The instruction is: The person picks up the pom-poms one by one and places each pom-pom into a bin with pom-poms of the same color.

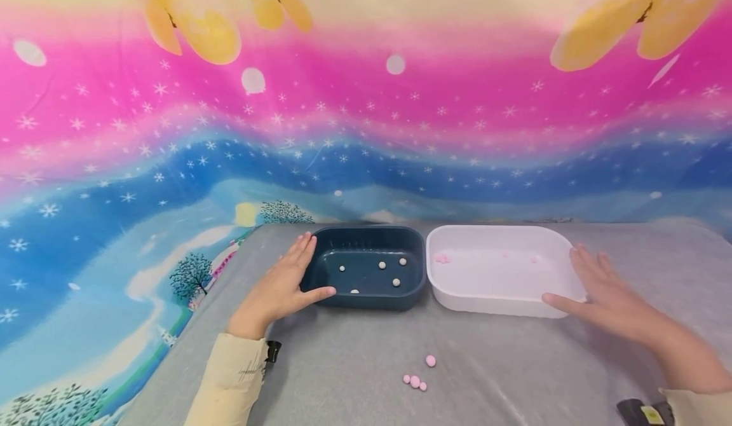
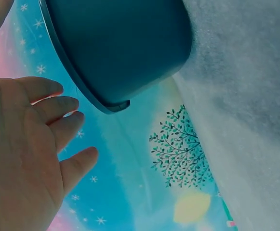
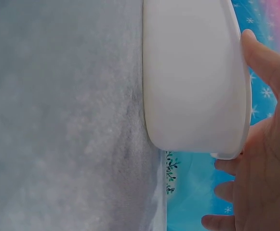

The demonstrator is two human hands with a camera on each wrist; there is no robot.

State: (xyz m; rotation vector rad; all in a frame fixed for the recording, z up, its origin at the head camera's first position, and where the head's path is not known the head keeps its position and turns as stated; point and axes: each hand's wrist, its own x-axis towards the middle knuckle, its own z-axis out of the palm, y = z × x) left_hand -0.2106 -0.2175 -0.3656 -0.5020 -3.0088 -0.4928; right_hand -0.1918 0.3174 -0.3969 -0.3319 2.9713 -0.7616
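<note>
My left hand [image 1: 284,286] is at the left end of a dark blue rectangular tub [image 1: 372,302], fingers extended and thumb along the near rim. In the left wrist view its spread fingers [image 2: 65,127] show beside the tub's outer wall. At the right end of a white tub [image 1: 497,305], my right hand [image 1: 612,295] has its thumb and fingers spread around the corner. The right wrist view shows that thumb [image 3: 258,53] at the rim. Several small white balls [image 1: 382,265] lie in the blue tub, and several pink ones [image 1: 443,258] in the white tub.
On the grey cloth-covered table [image 1: 343,362], several loose pink balls [image 1: 415,381] lie in front of the tubs, one [image 1: 431,361] a little apart. The two tubs stand side by side. Behind the table hangs a colourful printed cloth [image 1: 366,114].
</note>
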